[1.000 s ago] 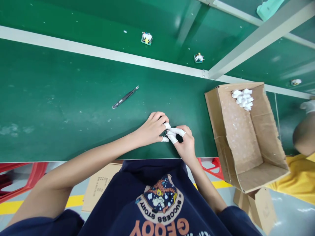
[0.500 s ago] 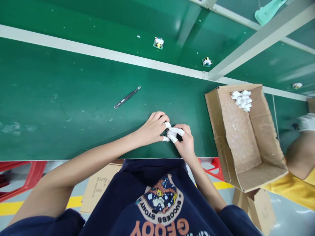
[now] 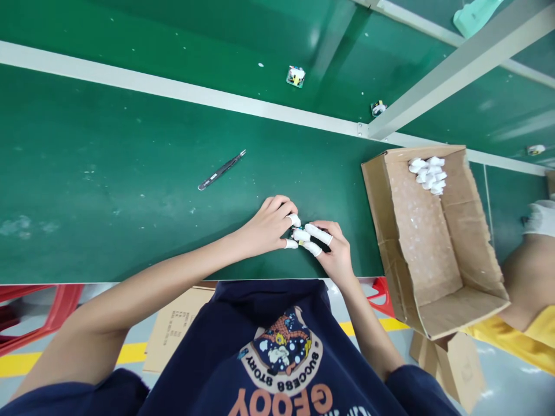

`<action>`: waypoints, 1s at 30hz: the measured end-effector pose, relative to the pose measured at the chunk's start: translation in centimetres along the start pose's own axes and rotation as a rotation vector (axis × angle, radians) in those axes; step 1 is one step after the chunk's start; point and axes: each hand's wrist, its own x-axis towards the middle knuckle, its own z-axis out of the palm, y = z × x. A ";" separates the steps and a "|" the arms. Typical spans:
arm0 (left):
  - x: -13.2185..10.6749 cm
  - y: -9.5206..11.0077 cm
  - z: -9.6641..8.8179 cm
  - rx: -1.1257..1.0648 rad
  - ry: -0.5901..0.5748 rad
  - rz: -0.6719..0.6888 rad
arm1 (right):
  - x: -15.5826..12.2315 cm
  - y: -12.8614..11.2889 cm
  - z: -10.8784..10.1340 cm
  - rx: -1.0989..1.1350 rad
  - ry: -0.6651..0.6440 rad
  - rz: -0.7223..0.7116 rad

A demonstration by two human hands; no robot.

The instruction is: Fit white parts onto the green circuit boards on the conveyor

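My left hand (image 3: 269, 226) and my right hand (image 3: 330, 249) meet over the green belt, their fingertips in white finger cots. Between them they pinch a small circuit board (image 3: 299, 234), mostly hidden by the fingers. Its exact shape is hidden. A pair of black tweezers (image 3: 222, 170) lies on the belt up and to the left of my left hand, touching neither hand.
A cardboard box (image 3: 470, 225) lined with bubble wrap stands to the right, holding a white cluster (image 3: 427, 176). Small boards (image 3: 295, 76) (image 3: 378, 108) ride a farther belt beyond a metal rail (image 3: 217, 98). A co-worker's gloved hand (image 3: 540, 218) and yellow sleeve (image 3: 515, 335) show at right.
The small boards on the far belt have moved right. My right hand's cot-covered fingers have shifted and spread slightly, showing more of the board between my hands.
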 end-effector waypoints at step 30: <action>-0.2 -0.4 -1.5 -0.067 -0.112 0.008 | 2.3 -4.5 1.6 -0.458 -0.156 0.100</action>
